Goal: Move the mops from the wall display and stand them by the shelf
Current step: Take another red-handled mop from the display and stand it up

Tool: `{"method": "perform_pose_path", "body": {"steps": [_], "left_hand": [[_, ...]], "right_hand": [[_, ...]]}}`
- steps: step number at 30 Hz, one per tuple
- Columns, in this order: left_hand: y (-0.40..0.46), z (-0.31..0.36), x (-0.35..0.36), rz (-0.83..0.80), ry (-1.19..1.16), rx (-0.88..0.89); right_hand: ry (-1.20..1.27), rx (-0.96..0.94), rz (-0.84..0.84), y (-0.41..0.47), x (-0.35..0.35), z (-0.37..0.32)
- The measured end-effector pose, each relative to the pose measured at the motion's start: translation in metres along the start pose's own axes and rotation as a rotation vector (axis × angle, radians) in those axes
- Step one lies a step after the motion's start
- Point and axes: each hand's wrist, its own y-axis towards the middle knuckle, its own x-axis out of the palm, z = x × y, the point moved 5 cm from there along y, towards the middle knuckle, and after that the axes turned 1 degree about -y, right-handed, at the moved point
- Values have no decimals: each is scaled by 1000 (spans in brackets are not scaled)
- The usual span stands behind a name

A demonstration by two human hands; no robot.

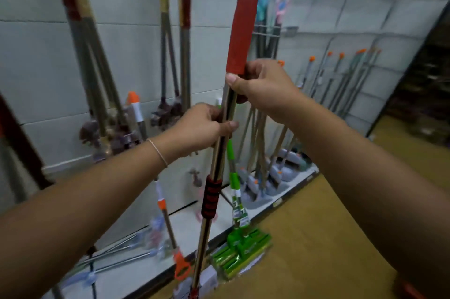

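A white panelled wall [43,60] is seen across the back, angling away to the right of the held mop. A tan floor [316,237] is spread to the lower right of that mop, and a low white ledge [185,225] is run along the wall's foot behind it. Hung on the wall to the left of the held mop are several mops with red and gold handles [82,38] and dark heads; the heads are blurred. To its right, a row of grey-headed mops [265,177] is stood on the ledge, with orange-tipped poles [323,72] leaned against the wall further right. The held mop [220,152] is kept nearly upright at centre, off the wall, its lower end cut off by the frame's bottom edge; a red sleeve [243,26] is fitted on its upper shaft and a black-and-red grip [211,197] lower down. A green mop [239,240] is stood just behind it, head on the floor by the ledge. The right hand [263,87] is wrapped round the shaft just below the red sleeve, thumb across the front. The left hand [202,128] is closed round the shaft beneath it, a thin bracelet [158,152] worn at the wrist.
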Motion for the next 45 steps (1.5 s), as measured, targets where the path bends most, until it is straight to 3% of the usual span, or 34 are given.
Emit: {"method": "perform_pose_path", "body": {"steps": [9, 20, 28, 40, 45], "left_hand": [[100, 91, 145, -132, -130, 166], [233, 165, 305, -198, -156, 328], [343, 197, 415, -389, -191, 412], [479, 275, 547, -650, -261, 544], [533, 295, 620, -674, -312, 564]], "right_hand": [[-109, 1, 241, -4, -181, 47], [-230, 43, 592, 5, -348, 126], [-421, 92, 770, 40, -457, 201], [-533, 237, 932, 95, -624, 285], [-543, 209, 983, 106, -700, 332]]}}
